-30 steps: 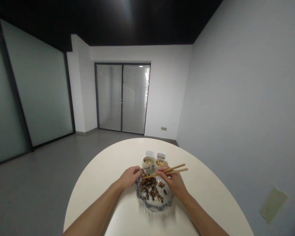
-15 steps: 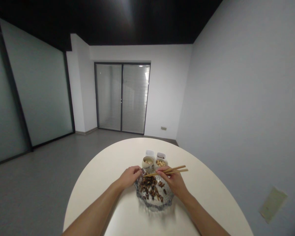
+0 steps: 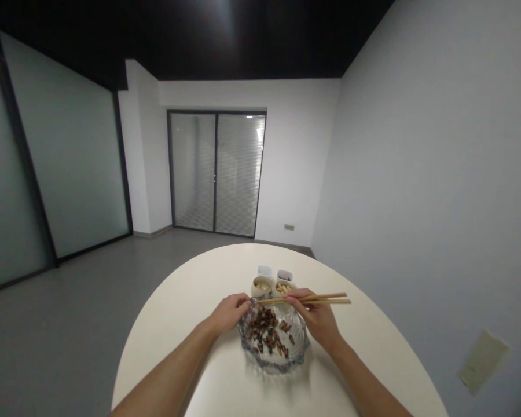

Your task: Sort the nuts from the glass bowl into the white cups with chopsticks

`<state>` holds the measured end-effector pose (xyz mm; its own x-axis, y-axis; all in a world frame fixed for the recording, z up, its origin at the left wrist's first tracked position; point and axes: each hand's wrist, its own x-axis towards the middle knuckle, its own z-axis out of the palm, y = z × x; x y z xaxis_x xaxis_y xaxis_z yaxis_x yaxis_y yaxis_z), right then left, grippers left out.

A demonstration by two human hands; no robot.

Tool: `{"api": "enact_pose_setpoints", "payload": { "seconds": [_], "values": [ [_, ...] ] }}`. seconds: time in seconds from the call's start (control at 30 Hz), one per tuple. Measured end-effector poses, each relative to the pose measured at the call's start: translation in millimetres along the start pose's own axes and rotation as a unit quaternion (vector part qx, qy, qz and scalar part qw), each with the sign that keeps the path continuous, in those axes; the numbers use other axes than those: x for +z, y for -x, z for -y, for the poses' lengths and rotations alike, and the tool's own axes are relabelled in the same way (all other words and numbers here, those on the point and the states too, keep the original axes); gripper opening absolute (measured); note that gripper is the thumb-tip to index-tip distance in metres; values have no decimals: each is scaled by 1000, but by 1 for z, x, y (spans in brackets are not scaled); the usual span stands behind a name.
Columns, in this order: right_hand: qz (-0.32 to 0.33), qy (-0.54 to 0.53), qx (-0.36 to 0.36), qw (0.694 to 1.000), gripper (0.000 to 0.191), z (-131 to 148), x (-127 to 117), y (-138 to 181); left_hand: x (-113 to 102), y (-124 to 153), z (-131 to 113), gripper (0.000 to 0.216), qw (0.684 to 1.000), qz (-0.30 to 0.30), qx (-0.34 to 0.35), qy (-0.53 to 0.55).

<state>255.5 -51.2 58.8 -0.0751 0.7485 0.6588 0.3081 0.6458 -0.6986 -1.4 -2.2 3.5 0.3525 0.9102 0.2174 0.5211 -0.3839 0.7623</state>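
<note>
My left hand grips the left rim of a scalloped clear glass bowl with its fingers closed on the edge. Small dark brown, elongated pieces lie in the bowl, heaped mostly on its left side. In my right hand is a pair of wooden chopsticks, pointing left across the bowl's far part. Their tips are near the far rim, just in front of a round cup with pale contents. Whether the tips hold anything is too small to tell.
Beyond the bowl stand a cup of yellowish pieces, a white dish and another white dish with dark bits. All rest on a round cream table. A wall rises on the right.
My right hand has moved slightly right and away from me. The chopstick tips have lifted from the brown pieces toward the bowl's far rim. My left hand has stayed put.
</note>
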Motion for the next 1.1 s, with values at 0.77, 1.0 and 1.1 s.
{"api": "enact_pose_setpoints", "payload": {
  "seconds": [0.77,1.0,1.1],
  "values": [
    [-55,147,-17,987,39,-61,-42,-56,-2,-1,-7,36,1000,2,-11,-1],
    [-52,141,-1,989,39,-66,-39,-54,-2,-1,-7,36,1000,1,-10,0],
    [-85,128,7,988,40,-57,-40,-52,-2,-1,-7,36,1000,-1,-8,0]
  ]
}}
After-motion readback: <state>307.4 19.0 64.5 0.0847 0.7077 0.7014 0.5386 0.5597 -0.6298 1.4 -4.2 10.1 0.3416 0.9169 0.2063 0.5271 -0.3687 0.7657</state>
